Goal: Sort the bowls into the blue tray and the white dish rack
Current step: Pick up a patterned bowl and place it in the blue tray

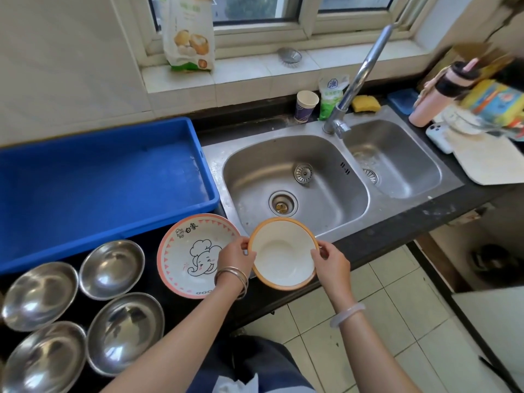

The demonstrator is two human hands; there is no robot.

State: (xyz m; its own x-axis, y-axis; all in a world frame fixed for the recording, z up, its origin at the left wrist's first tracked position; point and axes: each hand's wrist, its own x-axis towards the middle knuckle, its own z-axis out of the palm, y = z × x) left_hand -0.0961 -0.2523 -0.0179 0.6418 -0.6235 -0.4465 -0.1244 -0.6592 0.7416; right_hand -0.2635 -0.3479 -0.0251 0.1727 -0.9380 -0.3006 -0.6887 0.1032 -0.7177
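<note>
A small white bowl with an orange rim (pixel 283 255) is held over the counter's front edge, just before the sink. My left hand (pixel 235 255) pinches its left rim and my right hand (pixel 330 258) grips its right rim. Left of it, a larger white bowl with a pink rim and an elephant drawing (pixel 190 251) sits on the dark counter. Several steel bowls (pixel 112 268) stand at the lower left. The blue tray (pixel 99 182) lies behind them with nothing in it. I see no white dish rack.
A steel double sink (pixel 295 177) with a tall faucet (pixel 363 72) fills the middle. A paper cup (pixel 306 104), a yellow sponge (pixel 365 103), a pink bottle (pixel 433 97), a phone and a white board crowd the back and right. Tiled floor lies below the counter edge.
</note>
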